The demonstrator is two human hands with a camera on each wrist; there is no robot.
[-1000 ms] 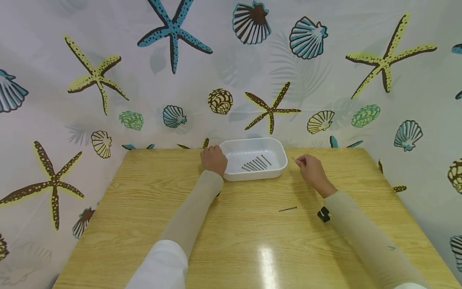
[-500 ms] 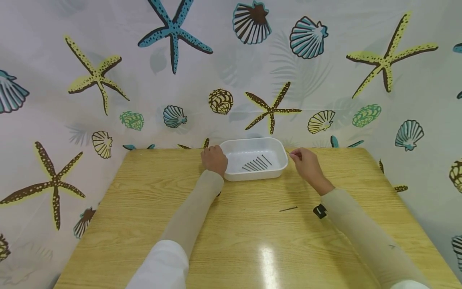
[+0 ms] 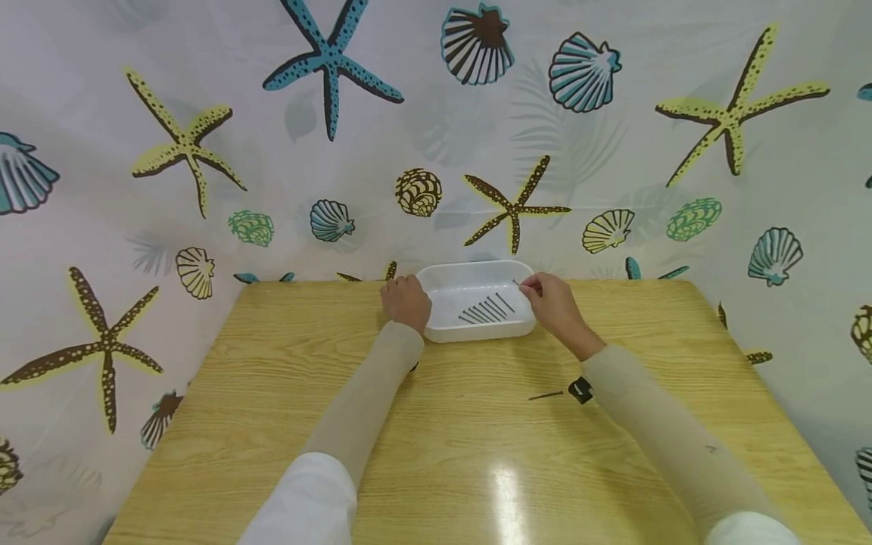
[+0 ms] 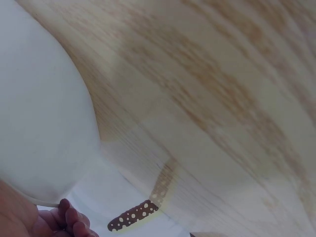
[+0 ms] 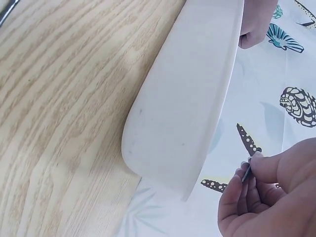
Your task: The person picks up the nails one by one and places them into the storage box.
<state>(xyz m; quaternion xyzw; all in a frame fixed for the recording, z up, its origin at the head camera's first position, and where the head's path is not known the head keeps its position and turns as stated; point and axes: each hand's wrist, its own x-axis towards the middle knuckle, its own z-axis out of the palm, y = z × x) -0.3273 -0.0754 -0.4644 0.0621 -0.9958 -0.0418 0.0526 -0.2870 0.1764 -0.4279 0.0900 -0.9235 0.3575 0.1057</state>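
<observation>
A white plastic tray [image 3: 477, 333] stands at the back of the table with a row of slanted nails [image 3: 505, 303] on its floor. My left hand [image 3: 406, 301] grips the tray's left end; in the left wrist view its fingers [image 4: 71, 219] curl at the rim. Over the tray's right end is my right hand [image 3: 555, 306], pinching a thin metal nail [image 5: 247, 172] between thumb and fingertips, above the nails lying inside. One loose nail [image 3: 546, 395] lies on the table in front of the tray.
The wooden table [image 3: 286, 393] ends at a hanging cloth [image 3: 381, 136] printed with starfish and shells, close behind the tray. A black wrist camera [image 3: 581, 390] sits under the right forearm, near the loose nail.
My right hand has moved left with the pinched nail, from beside the tray to above its right end. The left hand stays at the tray's left end.
</observation>
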